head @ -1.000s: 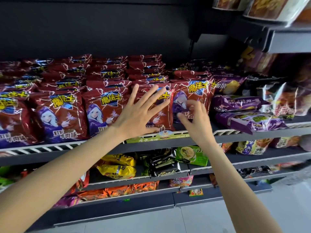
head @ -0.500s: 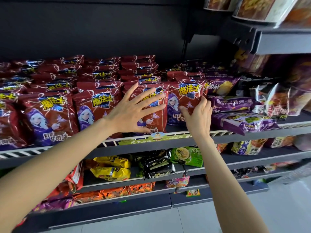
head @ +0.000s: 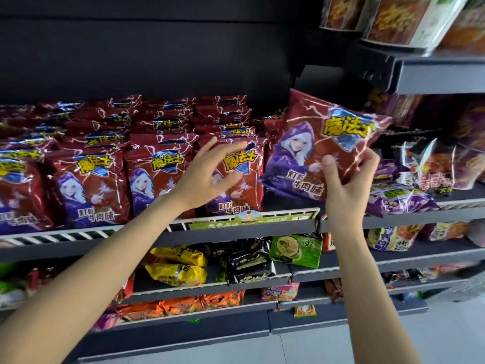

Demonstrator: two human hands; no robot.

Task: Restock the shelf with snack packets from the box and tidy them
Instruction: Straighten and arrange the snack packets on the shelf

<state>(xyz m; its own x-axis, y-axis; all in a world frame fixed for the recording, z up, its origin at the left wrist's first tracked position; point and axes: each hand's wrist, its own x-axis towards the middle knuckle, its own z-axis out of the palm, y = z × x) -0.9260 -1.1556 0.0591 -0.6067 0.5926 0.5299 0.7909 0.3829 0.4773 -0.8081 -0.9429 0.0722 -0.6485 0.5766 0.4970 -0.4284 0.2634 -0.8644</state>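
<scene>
Pinching a red snack packet at two o'clock, the right hand lifts it tilted above the shelf rail. The left hand, fingers spread, hovers by the front row at nine o'clock. That light corner pinch could slip, dropping it onto the lower shelves.

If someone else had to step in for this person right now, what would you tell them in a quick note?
Right hand: grips one red snack packet, lifted and tilted above the shelf's right end.
Left hand: open, fingers spread in front of the front-row red packets; contact unclear.
Done: the shelf already holds several upright rows of the same red packets.
Left: set the held packet into the gap at the row's right end and straighten the fronts. The box is out of view, so I cannot say how many packets remain.
</scene>
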